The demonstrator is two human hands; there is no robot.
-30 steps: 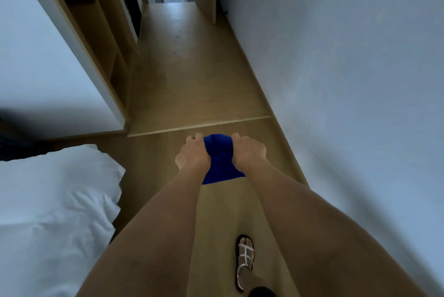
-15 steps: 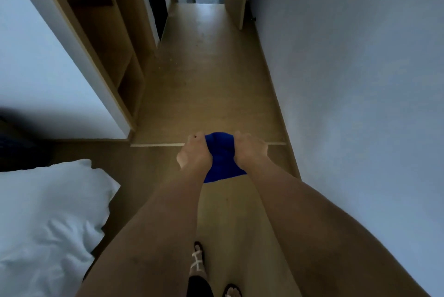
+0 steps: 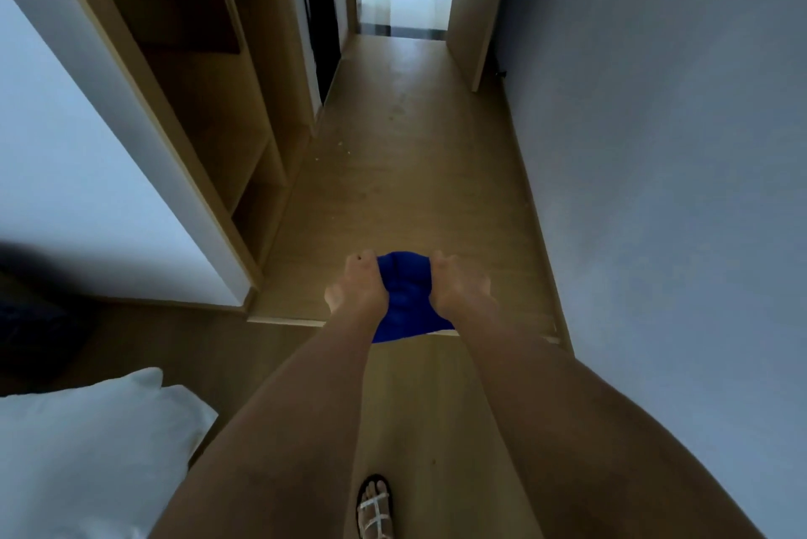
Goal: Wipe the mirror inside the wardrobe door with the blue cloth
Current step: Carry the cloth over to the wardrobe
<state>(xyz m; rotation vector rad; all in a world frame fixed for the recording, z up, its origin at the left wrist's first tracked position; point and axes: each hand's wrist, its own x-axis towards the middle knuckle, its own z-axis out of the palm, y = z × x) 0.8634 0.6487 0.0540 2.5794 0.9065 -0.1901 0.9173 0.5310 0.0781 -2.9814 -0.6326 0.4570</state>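
Left hand [image 3: 358, 287] and right hand [image 3: 458, 289], fingers curled, grip bunched blue cloth [image 3: 406, 298] between them, held out over corridor floor. Wardrobe [image 3: 209, 102] shelving ahead-left; mirror not visible. Advice: approach wardrobe, unbunch cloth before wiping.

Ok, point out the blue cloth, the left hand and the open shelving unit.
blue cloth [image 3: 404, 303]: head view, on the bunched fabric between the hands.
left hand [image 3: 358, 287]: head view, on the back of the hand.
open shelving unit [image 3: 244, 137]: head view, on the upright wooden divider.
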